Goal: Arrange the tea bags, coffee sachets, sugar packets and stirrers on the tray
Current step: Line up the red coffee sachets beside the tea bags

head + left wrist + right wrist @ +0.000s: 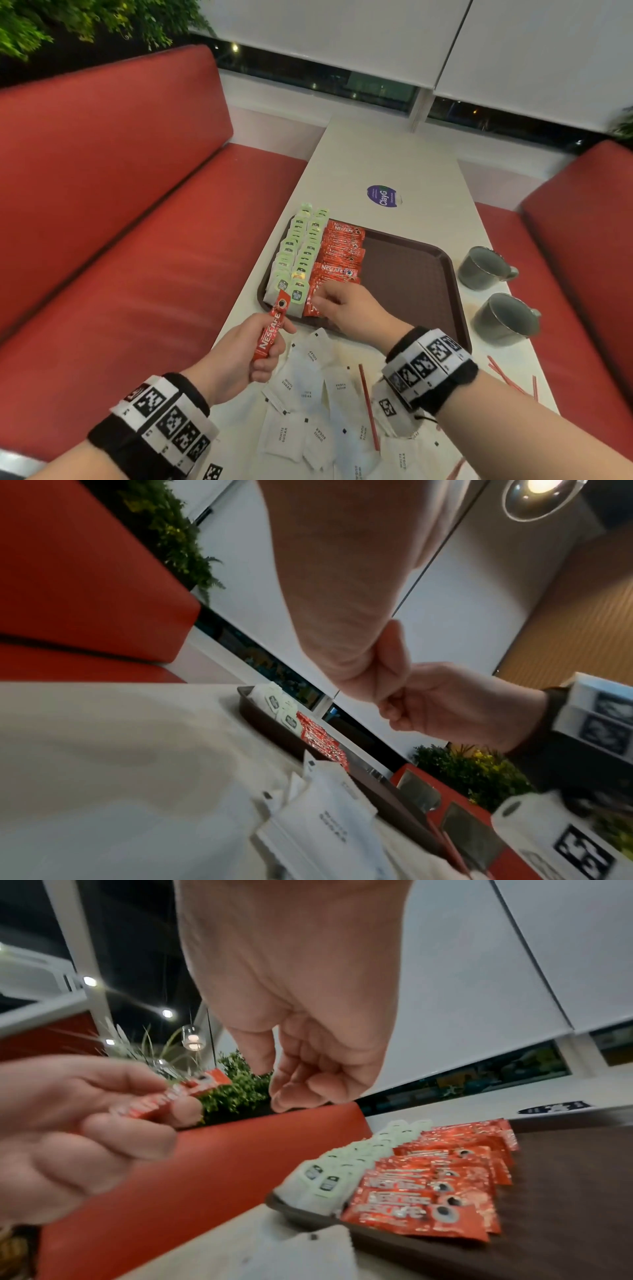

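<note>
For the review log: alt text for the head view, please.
The left hand holds a red coffee sachet near the brown tray of tea bags and sachets; the right hand hovers there. Sugar packets lie loose on the table.

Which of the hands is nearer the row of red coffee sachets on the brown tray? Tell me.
Right hand: over the red coffee sachets' near end. Left hand: short of the brown tray, holding a red coffee stick.

"NESCAFÉ" on sachets (337, 270)

Head view high above; wrist views low, close, sharing tray (404, 274).
</note>
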Demonstrator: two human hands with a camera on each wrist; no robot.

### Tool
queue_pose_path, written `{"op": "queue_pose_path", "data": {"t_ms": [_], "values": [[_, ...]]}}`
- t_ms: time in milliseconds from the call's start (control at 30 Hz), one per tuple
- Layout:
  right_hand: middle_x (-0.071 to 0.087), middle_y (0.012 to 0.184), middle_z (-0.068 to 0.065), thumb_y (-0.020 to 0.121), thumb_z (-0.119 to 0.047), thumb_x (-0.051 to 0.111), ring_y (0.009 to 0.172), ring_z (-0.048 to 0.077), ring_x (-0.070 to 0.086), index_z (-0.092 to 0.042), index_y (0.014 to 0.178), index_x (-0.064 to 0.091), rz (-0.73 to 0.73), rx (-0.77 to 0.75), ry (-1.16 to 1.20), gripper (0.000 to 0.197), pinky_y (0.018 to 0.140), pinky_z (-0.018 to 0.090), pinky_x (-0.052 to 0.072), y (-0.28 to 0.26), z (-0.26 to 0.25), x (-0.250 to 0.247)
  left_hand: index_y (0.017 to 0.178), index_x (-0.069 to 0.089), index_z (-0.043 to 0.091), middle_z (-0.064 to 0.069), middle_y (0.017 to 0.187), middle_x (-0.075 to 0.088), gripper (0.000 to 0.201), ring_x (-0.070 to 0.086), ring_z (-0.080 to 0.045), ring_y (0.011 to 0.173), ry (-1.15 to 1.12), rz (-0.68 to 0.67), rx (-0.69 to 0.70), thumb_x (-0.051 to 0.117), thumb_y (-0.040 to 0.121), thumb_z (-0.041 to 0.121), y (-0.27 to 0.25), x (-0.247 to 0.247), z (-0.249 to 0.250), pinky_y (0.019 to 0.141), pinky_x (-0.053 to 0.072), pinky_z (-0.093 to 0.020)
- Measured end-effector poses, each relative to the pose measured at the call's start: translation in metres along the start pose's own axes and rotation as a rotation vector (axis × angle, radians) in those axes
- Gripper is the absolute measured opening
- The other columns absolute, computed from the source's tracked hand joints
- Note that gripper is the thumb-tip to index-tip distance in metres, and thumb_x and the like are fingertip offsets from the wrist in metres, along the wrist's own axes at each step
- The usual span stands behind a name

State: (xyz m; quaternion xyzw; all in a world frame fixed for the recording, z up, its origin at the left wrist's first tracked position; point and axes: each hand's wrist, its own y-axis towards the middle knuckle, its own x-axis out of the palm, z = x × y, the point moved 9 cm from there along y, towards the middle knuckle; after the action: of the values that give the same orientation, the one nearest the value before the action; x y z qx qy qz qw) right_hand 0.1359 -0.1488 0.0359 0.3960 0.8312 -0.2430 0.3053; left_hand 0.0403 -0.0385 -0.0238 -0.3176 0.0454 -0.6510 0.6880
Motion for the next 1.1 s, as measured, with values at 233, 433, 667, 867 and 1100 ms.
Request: {"op": "queue_pose_path", "data": {"t_ms": [233, 433, 667, 867, 1100], "values": [[0.063, 0.100, -0.004, 0.085, -0.023, 0.070, 0.088, 0.010, 0.056, -0.016, 0.109, 0.068, 0.015, -0.344, -0.127, 0.025, 0.082, 0.022, 0.046, -0.048, -0.028, 0.007, 0.092, 0.061, 0.009, 0.001, 0.058, 0.040, 0.032, 0.019, -0.011, 0.045, 0.416, -0.244, -0.160, 0.046, 0.082, 0.036, -0.011, 0.038, -0.018, 0.042, 0.013, -0.020], [0.067, 0.084, 0.001, 0.084, -0.019, 0.062, 0.082, 0.023, 0.059, -0.016, 0.093, 0.071, -0.024, -0.476, -0.525, 0.013, 0.072, 0.034, 0.047, -0.073, -0.019, 0.028, 0.088, 0.059, 0.011, 0.000, 0.058, 0.049, 0.014, 0.029, -0.011, 0.040, 0.659, -0.247, -0.096, 0.056, 0.089, 0.024, -0.005, 0.049, -0.023, 0.042, 0.022, -0.020], [0.065, 0.103, 0.000, 0.090, -0.018, 0.058, 0.095, 0.021, 0.058, -0.020, 0.097, 0.066, 0.082, 0.034, -0.373, 0.010, 0.083, 0.031, 0.047, -0.018, 0.048, -0.024, 0.103, 0.060, 0.018, -0.009, 0.080, 0.061, 0.013, 0.055, -0.014, 0.056, 0.575, 0.195, 0.197, 0.058, 0.090, 0.014, 0.008, 0.007, 0.026, 0.055, 0.050, -0.025], [0.065, 0.097, 0.000, 0.089, -0.019, 0.061, 0.092, 0.022, 0.062, -0.021, 0.083, 0.068, -0.010, 0.184, -0.342, 0.010, 0.085, 0.037, 0.053, 0.031, 0.081, -0.011, 0.095, 0.064, 0.014, -0.009, 0.073, 0.062, 0.012, 0.054, -0.015, 0.056, 0.560, 0.209, 0.153, 0.056, 0.088, 0.010, -0.001, -0.011, 0.020, 0.056, 0.047, -0.026], [0.067, 0.090, 0.000, 0.088, -0.020, 0.065, 0.087, 0.021, 0.064, -0.021, 0.074, 0.064, -0.080, 0.210, -0.395, 0.014, 0.082, 0.037, 0.055, 0.045, 0.087, 0.008, 0.095, 0.064, 0.013, -0.005, 0.086, 0.069, 0.013, 0.053, -0.013, 0.058, 0.538, 0.244, 0.140, 0.053, 0.090, 0.008, -0.005, -0.026, 0.011, 0.054, 0.046, -0.025]]}}
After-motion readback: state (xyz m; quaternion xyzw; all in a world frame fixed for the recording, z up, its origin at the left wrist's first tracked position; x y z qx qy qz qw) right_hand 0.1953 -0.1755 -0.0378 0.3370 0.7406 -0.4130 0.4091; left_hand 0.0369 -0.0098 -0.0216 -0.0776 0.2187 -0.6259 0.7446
